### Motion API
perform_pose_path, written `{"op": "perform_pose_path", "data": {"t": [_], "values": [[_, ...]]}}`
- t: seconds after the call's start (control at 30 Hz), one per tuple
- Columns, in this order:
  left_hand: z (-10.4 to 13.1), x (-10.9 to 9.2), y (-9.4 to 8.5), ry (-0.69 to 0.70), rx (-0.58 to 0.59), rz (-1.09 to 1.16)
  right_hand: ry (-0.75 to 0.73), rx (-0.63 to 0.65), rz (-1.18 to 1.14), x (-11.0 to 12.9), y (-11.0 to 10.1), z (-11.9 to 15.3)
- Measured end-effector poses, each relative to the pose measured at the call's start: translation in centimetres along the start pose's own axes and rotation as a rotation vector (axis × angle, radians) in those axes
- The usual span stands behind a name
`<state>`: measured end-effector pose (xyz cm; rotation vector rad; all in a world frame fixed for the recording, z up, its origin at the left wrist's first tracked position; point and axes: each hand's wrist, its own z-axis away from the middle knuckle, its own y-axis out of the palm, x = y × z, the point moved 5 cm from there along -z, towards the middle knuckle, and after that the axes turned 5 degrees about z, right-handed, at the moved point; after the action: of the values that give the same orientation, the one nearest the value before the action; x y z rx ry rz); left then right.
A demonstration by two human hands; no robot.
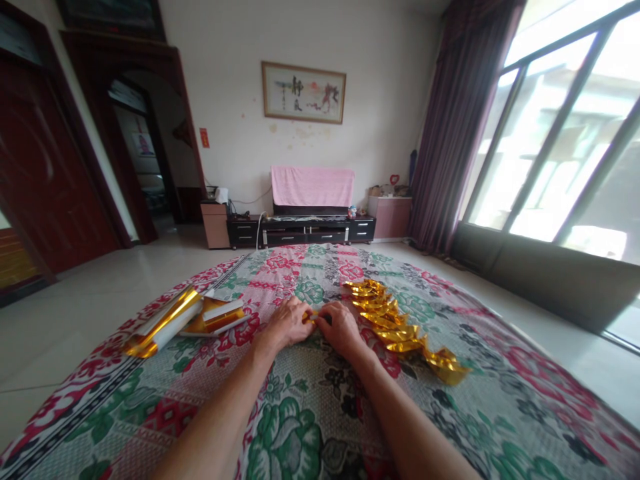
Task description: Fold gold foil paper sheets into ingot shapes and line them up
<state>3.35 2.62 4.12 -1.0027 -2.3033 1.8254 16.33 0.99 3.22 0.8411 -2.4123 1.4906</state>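
Between my two hands is a small piece of gold foil paper [311, 317], mostly hidden by the fingers. My left hand [290, 321] pinches its left end, and my right hand [341, 325] closes on the right end, the two hands nearly touching. Off to the right lies a row of folded gold foil ingots [383, 317], several of them nested in a slanting line. On the left rest a curled stack of gold foil sheets with white backs [173, 322] and some flatter gold and white sheets [220, 318].
Everything lies on a flowered cloth [285, 427] in red, green and grey. Beyond its far edge stands a low black cabinet [300, 233] with a pink towel [313, 187] over something on top. A large window [550, 147] and a purple curtain [450, 120] are to the right.
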Motion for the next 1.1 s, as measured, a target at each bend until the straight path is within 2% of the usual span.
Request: {"op": "perform_pose_path", "data": {"t": [0.43,0.7,0.87,1.1], "values": [[0.0,0.3,0.4,-0.012,-0.002,-0.004,0.043,0.000,0.049,-0.2,-0.1,-0.3],[0.1,-0.2,0.0,-0.007,-0.002,0.020,0.057,-0.016,0.110,-0.8,-0.1,-1.2],[0.1,-0.2,-0.1,-0.019,0.013,0.017,0.093,-0.025,0.067,-1.1,-0.3,-1.3],[0.0,0.2,0.2,-0.006,-0.002,0.027,0.053,0.039,0.049,-0.5,-0.4,-1.0]]}}
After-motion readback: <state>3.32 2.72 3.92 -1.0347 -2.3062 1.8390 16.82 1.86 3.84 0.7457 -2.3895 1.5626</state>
